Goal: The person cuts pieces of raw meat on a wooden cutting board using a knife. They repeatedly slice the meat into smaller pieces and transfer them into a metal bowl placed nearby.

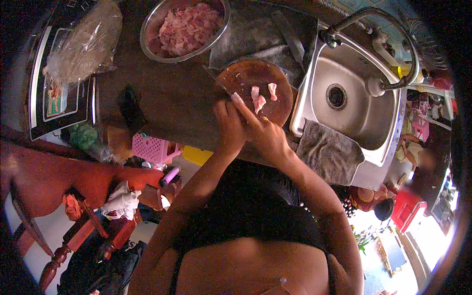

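My right hand is over the near edge of a round wooden chopping board, its index finger stretched along the line of a knife. The narrow blade points up and left past the board's rim; the handle is hidden in my grip. Beside it, touching my right hand, is my left hand, fingers bent near the blade's base; whether they pinch anything is hidden. Small pieces of raw meat lie on the board, one piece apart at the right. A metal bowl holds chopped raw meat.
Right of the board is a steel sink with a curved faucet and a cloth over its front edge. A dark cloth lies behind the board. Left are a plastic bag and a cooktop. People are at far right.
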Tool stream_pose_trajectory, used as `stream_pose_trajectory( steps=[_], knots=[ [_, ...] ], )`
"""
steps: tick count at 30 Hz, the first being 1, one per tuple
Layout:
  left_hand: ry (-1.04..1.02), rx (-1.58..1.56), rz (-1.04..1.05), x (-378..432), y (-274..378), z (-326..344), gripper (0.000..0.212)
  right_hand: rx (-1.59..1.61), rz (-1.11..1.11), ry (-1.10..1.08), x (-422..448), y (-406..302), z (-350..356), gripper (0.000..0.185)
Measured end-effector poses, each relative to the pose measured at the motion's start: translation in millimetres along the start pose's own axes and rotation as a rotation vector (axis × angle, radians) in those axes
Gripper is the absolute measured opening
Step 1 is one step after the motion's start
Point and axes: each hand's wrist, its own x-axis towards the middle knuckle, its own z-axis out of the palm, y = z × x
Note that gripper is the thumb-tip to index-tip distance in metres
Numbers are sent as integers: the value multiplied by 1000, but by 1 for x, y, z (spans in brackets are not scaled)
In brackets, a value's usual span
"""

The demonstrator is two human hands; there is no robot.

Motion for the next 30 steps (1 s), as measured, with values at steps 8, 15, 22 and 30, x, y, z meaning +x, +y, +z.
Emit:
stream_pose_trajectory(
  steps=[8,15,22,30],
  knots=[
    [260,48,163,0,-6,3,28,-12,189,-227,-68,8,-8,75],
    [245,-29,132,0,1,6,24,41,97,-78,-8,-7,-6,68],
    [165,-104,115,1,-8,3,25,470,128,-119,-24,13,-29,68],
    [296,-132,127,-2,-10,8,28,218,255,-191,-66,9,-31,73]
  ],
)
